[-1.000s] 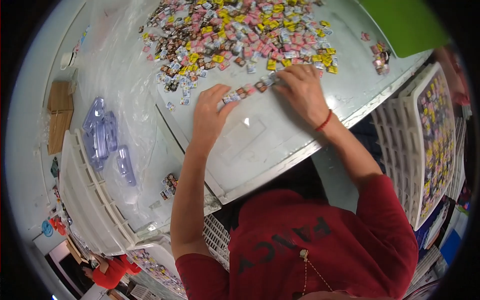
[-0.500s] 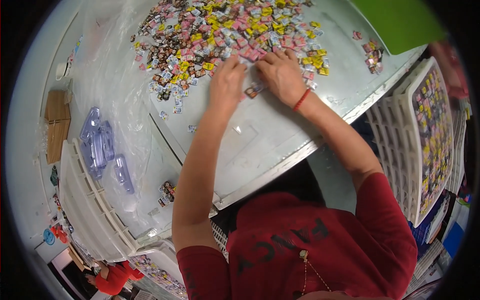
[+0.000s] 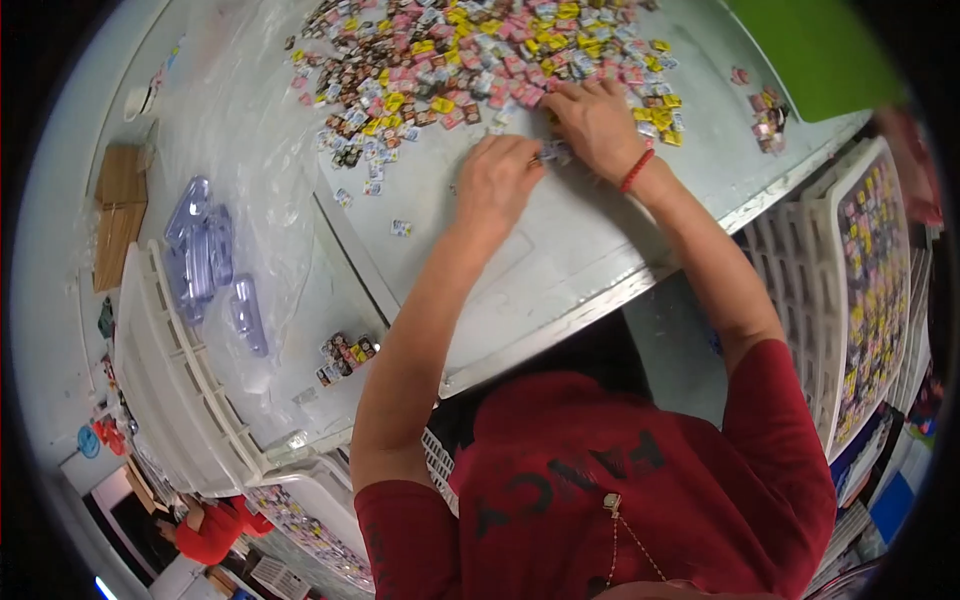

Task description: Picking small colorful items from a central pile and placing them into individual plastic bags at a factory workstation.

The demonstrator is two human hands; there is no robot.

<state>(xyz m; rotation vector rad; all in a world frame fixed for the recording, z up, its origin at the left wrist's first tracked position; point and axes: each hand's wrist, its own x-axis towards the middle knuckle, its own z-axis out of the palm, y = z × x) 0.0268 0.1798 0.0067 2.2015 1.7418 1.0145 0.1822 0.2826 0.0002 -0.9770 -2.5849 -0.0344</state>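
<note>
A broad spread of small packet-shaped pieces in pink, yellow, brown and white-blue covers the far part of the pale worktop. My left hand is just short of its near edge, fingers curled together. A small dark-and-white piece shows at its fingertips, apparently pinched. To its right, my right hand, with a red cord at the wrist, reaches over the pile's near edge. Its fingers are stretched forward onto pink pieces; the thumb side is partly hidden. A few white-blue pieces lie between the two hands.
Clear plastic sheeting and purple translucent plastic parts lie at left. Small clusters of pieces sit at lower left and far right. Stacked white trays hold pieces at right. A green panel stands far right. Someone in red is at lower left.
The view has shifted slightly. My left hand has drawn back from the pile's edge and turned toward my right hand. The brown pieces that lay between my hands are out of sight.
</note>
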